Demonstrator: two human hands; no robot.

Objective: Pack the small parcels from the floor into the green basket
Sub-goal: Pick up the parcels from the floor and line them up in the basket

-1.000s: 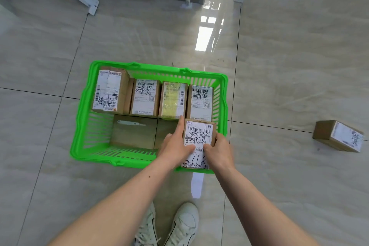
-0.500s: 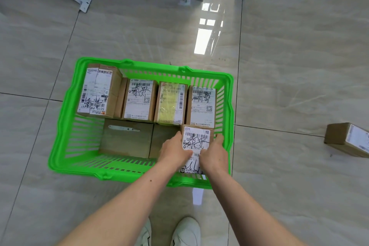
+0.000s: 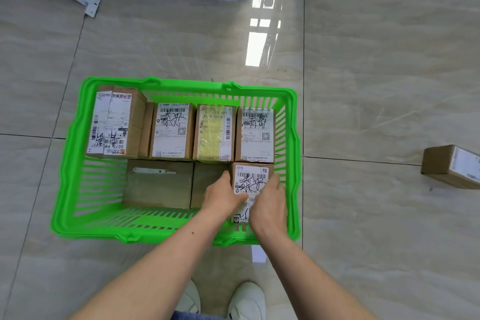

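Both hands, left hand and right hand, grip the labelled parcel in the green basket; remaining floor parcel lies at three o'clock, nearer the right hand.

Glossy green plastic basket; matt brown cardboard parcels with white paper labels; polished floor tiles.

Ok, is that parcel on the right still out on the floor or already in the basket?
Out. The parcel lies on the tile right of the green basket, untouched; both hands are on another parcel inside the basket.
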